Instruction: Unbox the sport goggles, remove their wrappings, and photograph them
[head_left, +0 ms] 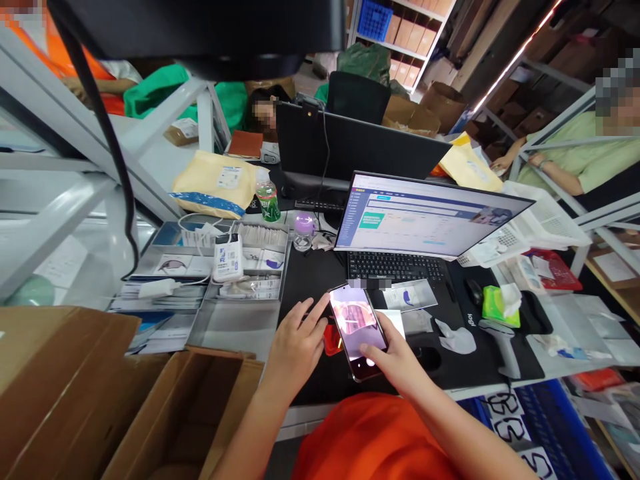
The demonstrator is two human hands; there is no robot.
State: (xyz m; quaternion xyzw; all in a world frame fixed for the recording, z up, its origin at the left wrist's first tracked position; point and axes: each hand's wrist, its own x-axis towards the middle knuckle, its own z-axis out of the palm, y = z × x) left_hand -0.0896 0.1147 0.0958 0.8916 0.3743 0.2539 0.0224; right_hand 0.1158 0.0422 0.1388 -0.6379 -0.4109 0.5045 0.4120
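A smartphone (357,331) sits at a slant just above or on the black surface (307,283), directly below a keyboard (395,267); the hands cover too much of it to tell whether it rests there or is lifted slightly. Its screen faces up and shows a pinkish picture, washed out by glare and impossible to make out. A pixelated patch hides the area just beyond the smartphone's far end.

The left hand (295,347) is to the smartphone's left, its fingers spread, with the index fingertip (326,301) at or very near the long edge. The right hand (395,357) reaches over the lower right of the smartphone, with its index finger (369,351) lying across the screen. Its other fingers are mostly hidden, so I cannot tell whether that hand grips the smartphone or only presses on it.

A red object (333,340) pokes out from under the smartphone's left edge, mostly covered, and its kind is hard to make out. A white card (394,323) is partly tucked behind the smartphone's right edge. Farther right of the smartphone lie a crumpled white wipe (455,337) and a handheld barcode scanner (501,345). To its left, a cardboard box (125,393) is cut off by the frame's lower edge.
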